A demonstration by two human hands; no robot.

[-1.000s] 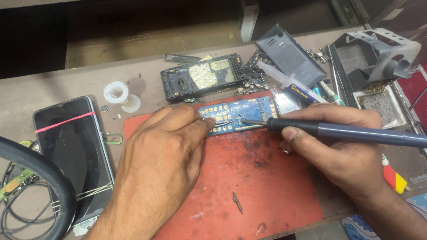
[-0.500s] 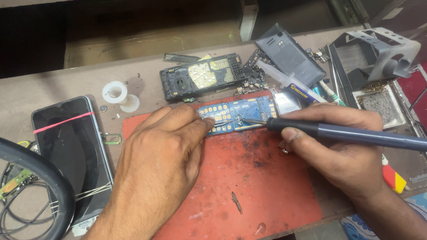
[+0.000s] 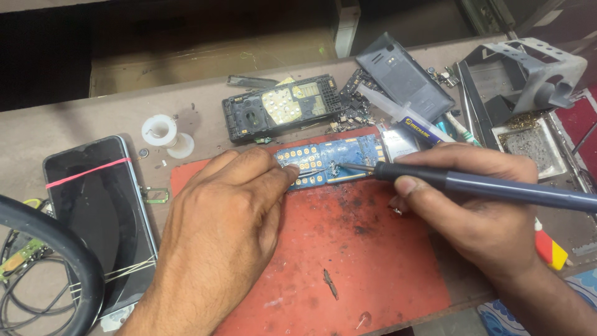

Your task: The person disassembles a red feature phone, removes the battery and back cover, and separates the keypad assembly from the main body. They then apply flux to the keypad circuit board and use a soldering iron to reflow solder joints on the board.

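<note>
Soldering is under way: the right hand [image 3: 479, 218] grips the soldering iron [image 3: 485, 185] closed-fisted, the left hand [image 3: 217, 230] pinches tweezers [image 3: 309, 172] on the blue circuit board [image 3: 333, 158], so next the tip needs steady touch

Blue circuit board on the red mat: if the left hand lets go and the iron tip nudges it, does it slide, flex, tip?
The blue circuit board looks thin and flat, so probably light and apt to slide rather than tip; the left hand is pinning its end. It likely stays stiff. The red mat looks matte, perhaps adding grip. The soldering iron in the right hand touches it.
</note>
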